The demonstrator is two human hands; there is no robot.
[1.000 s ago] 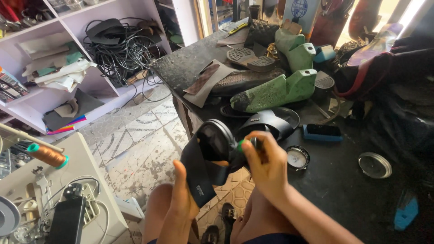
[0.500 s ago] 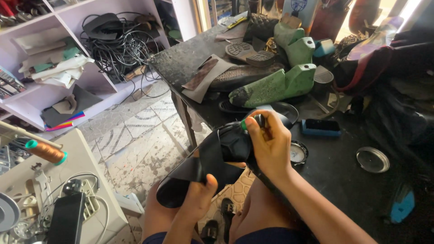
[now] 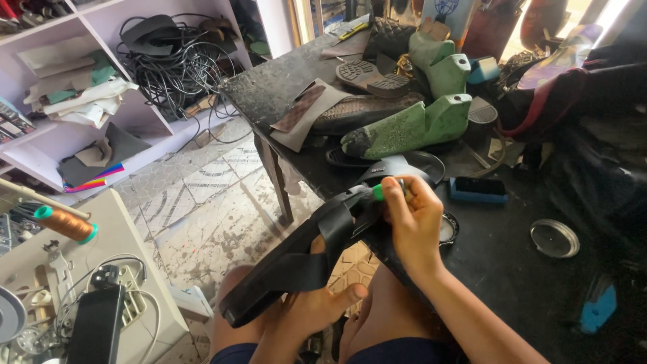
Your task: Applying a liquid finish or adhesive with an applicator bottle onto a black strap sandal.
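A black sandal with a wide strap lies tilted across my lap, sole edge toward the lower left. My left hand grips it from below, thumb up along its side. My right hand is closed around a small green-handled tool and presses it against the sandal's strap near the toe end. The tool's tip is hidden by the strap and my fingers.
A dark worktable ahead holds green shoe lasts, soles, leather pieces, a blue brush and round tin lids. Shelves with cables stand at left. A white machine with an orange thread spool sits at lower left.
The sandal has turned from upright to lying lower and flatter across my lap. My left hand has shifted beneath it. My right hand stays on the strap with the tool.
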